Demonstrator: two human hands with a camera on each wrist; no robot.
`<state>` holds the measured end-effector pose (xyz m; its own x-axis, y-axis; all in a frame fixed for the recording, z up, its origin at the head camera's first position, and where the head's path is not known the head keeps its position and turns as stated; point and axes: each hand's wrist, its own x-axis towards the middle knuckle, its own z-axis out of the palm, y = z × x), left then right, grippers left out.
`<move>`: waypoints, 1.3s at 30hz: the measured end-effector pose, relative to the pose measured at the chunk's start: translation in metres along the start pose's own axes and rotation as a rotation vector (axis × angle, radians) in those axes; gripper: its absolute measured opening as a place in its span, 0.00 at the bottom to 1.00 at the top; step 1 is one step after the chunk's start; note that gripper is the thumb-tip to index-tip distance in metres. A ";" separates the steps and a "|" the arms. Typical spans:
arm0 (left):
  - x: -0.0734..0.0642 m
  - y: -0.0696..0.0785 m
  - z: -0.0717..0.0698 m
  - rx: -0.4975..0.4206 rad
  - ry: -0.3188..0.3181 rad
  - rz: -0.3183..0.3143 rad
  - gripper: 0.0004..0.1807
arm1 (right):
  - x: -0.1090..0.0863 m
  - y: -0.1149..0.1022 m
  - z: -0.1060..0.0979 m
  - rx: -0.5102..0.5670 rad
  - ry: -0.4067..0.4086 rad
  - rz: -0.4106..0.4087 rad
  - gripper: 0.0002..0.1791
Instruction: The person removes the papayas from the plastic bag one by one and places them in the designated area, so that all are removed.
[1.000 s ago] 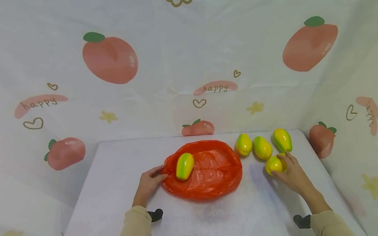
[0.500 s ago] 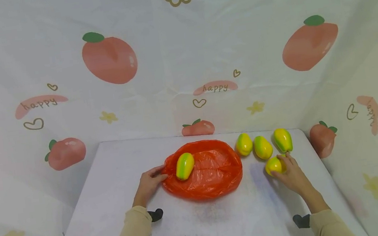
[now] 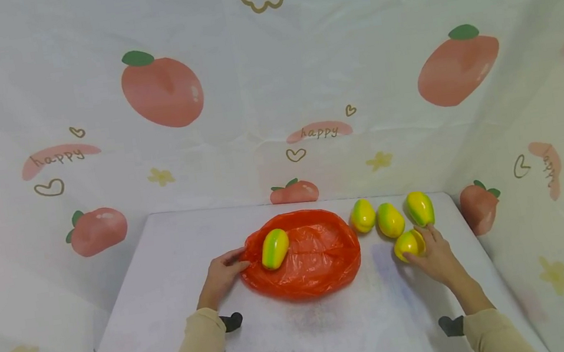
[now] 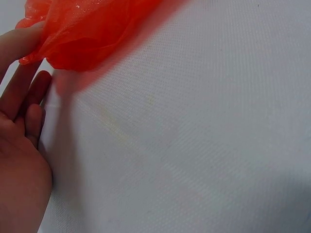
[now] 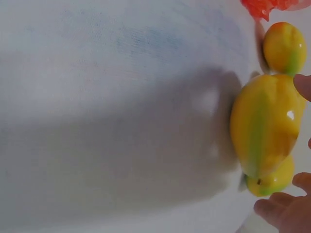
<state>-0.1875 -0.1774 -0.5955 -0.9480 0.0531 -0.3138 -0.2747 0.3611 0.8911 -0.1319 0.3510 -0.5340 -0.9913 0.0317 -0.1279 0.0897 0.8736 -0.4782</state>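
My left hand (image 3: 222, 278) pinches the left rim of a red plastic bag (image 3: 324, 253), spread out with its rim turned up around it. In the left wrist view the thumb lies over the crumpled bag edge (image 4: 82, 43), with fingers beneath. One yellow-green papaya (image 3: 275, 249) lies in the bag's left part. On the right, my right hand (image 3: 438, 255) is spread around the nearest papaya (image 3: 408, 246). From the right wrist, this papaya (image 5: 265, 126) shows between the thumb (image 5: 303, 87) and the other fingers (image 5: 274, 211), which stand apart from its surface.
Behind the right hand lie three more papayas: one beside the bag (image 3: 363, 216), a middle one (image 3: 391, 220) and a far-right one (image 3: 420, 208). The white table (image 3: 304, 345) meets fruit-printed cloth walls (image 3: 231, 117) at the back and sides.
The right fingers have loosened slightly and drawn back from the near papaya, showing more of it. My left hand and the bag stay as they were. The head view has shifted a little.
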 end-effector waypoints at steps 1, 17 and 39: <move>0.000 0.000 0.000 0.002 -0.002 0.002 0.26 | 0.000 -0.001 0.000 -0.008 0.003 -0.001 0.48; 0.001 0.000 -0.001 -0.004 -0.003 0.011 0.25 | 0.004 -0.040 -0.002 -0.124 0.054 -0.046 0.55; -0.003 0.001 -0.001 0.004 0.011 0.018 0.26 | 0.008 -0.089 0.010 -0.288 0.035 -0.187 0.55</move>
<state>-0.1853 -0.1778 -0.5939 -0.9545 0.0495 -0.2941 -0.2570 0.3640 0.8952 -0.1470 0.2684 -0.5007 -0.9911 -0.1301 -0.0293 -0.1203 0.9670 -0.2246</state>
